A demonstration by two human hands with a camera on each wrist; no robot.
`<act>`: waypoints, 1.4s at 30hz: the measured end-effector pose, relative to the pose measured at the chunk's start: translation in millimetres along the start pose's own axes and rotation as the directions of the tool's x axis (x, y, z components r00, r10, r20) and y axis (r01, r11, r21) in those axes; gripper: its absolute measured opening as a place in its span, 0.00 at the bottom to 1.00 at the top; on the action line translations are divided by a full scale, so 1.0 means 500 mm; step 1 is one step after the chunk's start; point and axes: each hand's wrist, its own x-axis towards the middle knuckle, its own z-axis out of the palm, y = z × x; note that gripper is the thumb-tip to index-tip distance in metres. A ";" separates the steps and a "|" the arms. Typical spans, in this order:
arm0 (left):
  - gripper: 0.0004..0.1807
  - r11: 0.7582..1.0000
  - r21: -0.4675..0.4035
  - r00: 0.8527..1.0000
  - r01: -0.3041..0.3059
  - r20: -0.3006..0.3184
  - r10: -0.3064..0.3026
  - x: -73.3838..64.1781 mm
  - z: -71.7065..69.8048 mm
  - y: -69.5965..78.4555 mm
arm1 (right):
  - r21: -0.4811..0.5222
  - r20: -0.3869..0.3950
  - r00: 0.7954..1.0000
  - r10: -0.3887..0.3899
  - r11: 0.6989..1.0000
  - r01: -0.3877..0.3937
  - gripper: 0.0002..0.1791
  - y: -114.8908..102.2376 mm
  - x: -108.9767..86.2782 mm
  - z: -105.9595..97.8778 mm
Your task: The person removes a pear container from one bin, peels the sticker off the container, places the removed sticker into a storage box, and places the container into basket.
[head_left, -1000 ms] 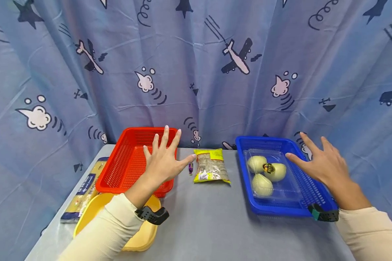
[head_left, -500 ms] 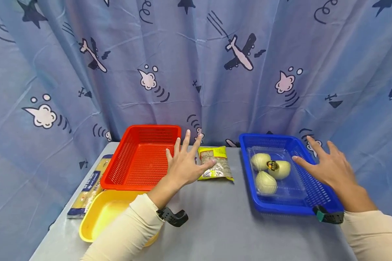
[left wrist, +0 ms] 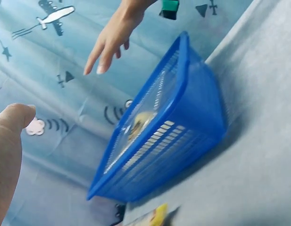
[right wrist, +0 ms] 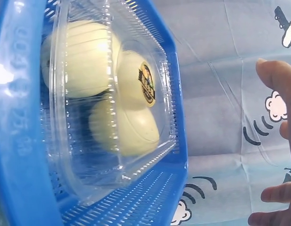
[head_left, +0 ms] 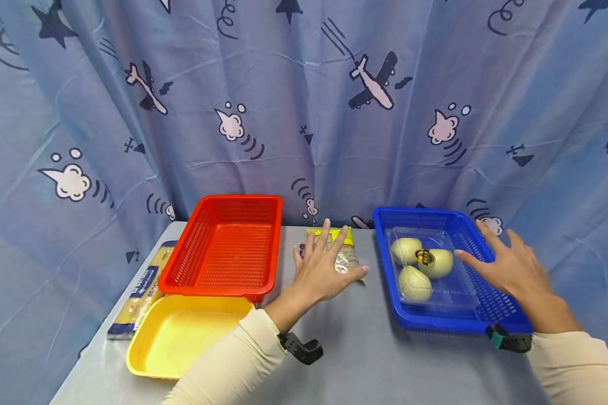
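Packet lies behind left grip; blue basket, near right grip.

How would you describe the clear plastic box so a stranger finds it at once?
At the right of the grey table stands a blue basket, near the person's right hand. Inside it lies the clear plastic box, holding three pale, rounded items. Unlike the red basket and yellow basin, it is see-through.

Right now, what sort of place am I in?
Probably a staged tabletop workspace: a printed curtain hangs behind the gray table, which holds a red basket and a blue basket.
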 end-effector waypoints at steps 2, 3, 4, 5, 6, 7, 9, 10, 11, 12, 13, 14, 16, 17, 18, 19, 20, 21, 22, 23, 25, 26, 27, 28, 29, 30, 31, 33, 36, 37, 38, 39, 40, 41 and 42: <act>0.50 1.000 0.000 1.000 -0.012 0.002 0.012 -0.001 0.015 0.006 | 0.007 0.006 1.000 -0.001 1.000 0.001 0.52 0.001 0.000 0.004; 0.50 1.000 -0.001 1.000 -0.015 0.005 0.015 -0.002 0.023 0.008 | 0.009 0.005 1.000 -0.001 1.000 0.001 0.52 0.002 0.000 0.006; 0.49 1.000 -0.004 1.000 -0.020 0.005 0.020 -0.002 0.030 0.011 | 0.011 0.006 1.000 -0.001 1.000 0.001 0.52 0.003 0.001 0.009; 0.49 1.000 -0.008 1.000 -0.023 0.009 0.023 -0.003 0.038 0.013 | 0.014 0.007 1.000 -0.001 1.000 0.001 0.52 0.005 0.001 0.010; 0.49 1.000 -0.009 1.000 -0.024 0.017 0.024 -0.004 0.044 0.014 | 0.015 0.007 1.000 -0.001 1.000 0.000 0.52 0.006 0.002 0.012; 0.49 1.000 -0.016 0.999 -0.025 0.024 0.025 -0.005 0.051 0.016 | 0.015 0.007 1.000 0.000 1.000 0.000 0.52 0.007 0.003 0.013; 0.49 0.999 -0.022 0.999 -0.023 0.042 0.024 -0.007 0.065 0.018 | 0.016 0.010 1.000 0.004 1.000 -0.004 0.52 0.008 0.004 0.017; 0.49 0.999 -0.023 0.999 -0.026 0.047 0.027 -0.008 0.072 0.019 | 0.016 0.013 1.000 0.007 1.000 -0.007 0.52 0.008 0.004 0.019; 0.50 0.999 -0.023 0.998 -0.026 0.056 0.028 -0.009 0.078 0.020 | 0.015 0.015 1.000 0.008 1.000 -0.008 0.52 0.008 0.004 0.021; 0.50 0.999 -0.026 0.998 -0.027 0.062 0.029 -0.010 0.083 0.021 | 0.016 0.019 1.000 0.009 1.000 -0.010 0.52 0.008 0.003 0.023; 0.50 0.999 -0.030 0.997 -0.028 0.067 0.030 -0.010 0.088 0.024 | 0.017 0.020 1.000 0.011 1.000 -0.011 0.52 0.008 0.002 0.025; 0.50 0.999 -0.035 0.997 -0.027 0.073 0.029 -0.011 0.093 0.027 | 0.018 0.020 1.000 0.011 1.000 -0.012 0.52 0.008 0.001 0.026; 0.50 0.998 -0.051 0.996 -0.029 0.080 0.033 -0.012 0.101 0.032 | 0.019 0.020 1.000 0.010 1.000 -0.010 0.52 0.009 0.000 0.029; 0.50 0.998 -0.064 0.996 -0.026 0.085 0.031 -0.013 0.105 0.035 | 0.021 0.019 1.000 0.009 1.000 -0.009 0.52 0.010 -0.001 0.030; 0.50 0.997 -0.074 0.996 -0.023 0.089 0.030 -0.013 0.108 0.038 | 0.023 0.021 1.000 0.009 1.000 -0.010 0.52 0.011 -0.001 0.032; 0.50 0.996 -0.081 0.995 -0.022 0.092 0.029 -0.013 0.113 0.040 | 0.024 0.020 1.000 0.011 1.000 -0.011 0.52 0.011 -0.001 0.034; 0.50 0.996 -0.088 0.995 -0.020 0.097 0.028 -0.013 0.117 0.043 | 0.024 0.020 1.000 0.012 1.000 -0.013 0.52 0.012 -0.002 0.036; 0.50 0.996 -0.093 0.994 -0.018 0.102 0.027 -0.013 0.121 0.045 | 0.025 0.020 1.000 0.012 1.000 -0.013 0.52 0.012 -0.002 0.038; 0.49 0.995 -0.096 0.994 -0.013 0.109 0.024 -0.013 0.126 0.047 | 0.027 0.019 1.000 0.014 1.000 -0.015 0.52 0.012 -0.002 0.039; 0.49 0.996 -0.094 0.993 -0.011 0.114 0.022 -0.013 0.131 0.049 | 0.026 0.017 1.000 0.016 1.000 -0.017 0.52 0.013 -0.002 0.040; 0.49 0.996 -0.087 0.992 -0.006 0.124 0.017 -0.013 0.140 0.053 | 0.027 0.016 1.000 0.016 0.999 -0.016 0.52 0.013 -0.003 0.043; 0.49 0.996 -0.084 0.991 -0.004 0.131 0.015 -0.013 0.145 0.055 | 0.028 0.017 1.000 0.015 0.999 -0.016 0.52 0.014 -0.003 0.045; 0.48 0.997 -0.081 0.991 -0.005 0.134 0.015 -0.013 0.150 0.058 | 0.030 0.018 1.000 0.016 0.999 -0.017 0.52 0.014 -0.003 0.047; 0.48 0.997 -0.077 0.990 -0.006 0.137 0.017 -0.013 0.156 0.060 | 0.032 0.020 1.000 0.018 0.999 -0.018 0.52 0.015 -0.003 0.048; 0.47 0.997 -0.075 0.990 -0.009 0.140 0.019 -0.012 0.161 0.063 | 0.036 0.023 1.000 0.019 0.999 -0.020 0.52 0.016 -0.002 0.050; 0.47 0.997 -0.076 0.989 -0.012 0.143 0.022 -0.012 0.167 0.066 | 0.040 0.023 0.999 0.022 0.999 -0.023 0.52 0.016 -0.002 0.052; 0.47 0.997 -0.077 0.989 -0.016 0.146 0.027 -0.012 0.172 0.069 | 0.043 0.023 0.999 0.026 0.999 -0.027 0.52 0.017 -0.002 0.053; 0.46 0.996 -0.080 0.988 -0.024 0.150 0.036 -0.011 0.181 0.075 | 0.045 0.019 0.999 0.029 0.999 -0.030 0.52 0.018 -0.002 0.057; 0.46 0.997 -0.074 0.987 -0.033 0.153 0.044 -0.011 0.193 0.083 | 0.044 0.015 0.999 0.031 0.999 -0.031 0.52 0.017 -0.001 0.061; 0.46 0.997 -0.064 0.987 -0.034 0.155 0.043 -0.011 0.197 0.085 | 0.044 0.016 0.999 0.031 0.999 -0.031 0.52 0.017 -0.001 0.062; 0.46 0.998 -0.051 0.987 -0.035 0.156 0.043 -0.012 0.201 0.087 | 0.045 0.019 0.999 0.032 0.998 -0.033 0.52 0.016 -0.001 0.063; 0.46 0.998 -0.043 0.986 -0.037 0.159 0.043 -0.012 0.204 0.089 | 0.049 0.022 0.999 0.035 0.998 -0.036 0.52 0.016 -0.001 0.064; 0.46 0.999 -0.034 0.986 -0.041 0.161 0.045 -0.012 0.207 0.090 | 0.051 0.024 0.999 0.038 0.998 -0.039 0.52 0.016 -0.001 0.065; 0.46 0.999 -0.027 0.985 -0.042 0.164 0.046 -0.013 0.210 0.092 | 0.054 0.028 0.999 0.040 0.998 -0.041 0.52 0.017 -0.001 0.067; 0.47 0.999 -0.026 0.985 -0.042 0.166 0.046 -0.013 0.213 0.093 | 0.057 0.034 0.999 0.040 0.997 -0.042 0.51 0.017 0.000 0.068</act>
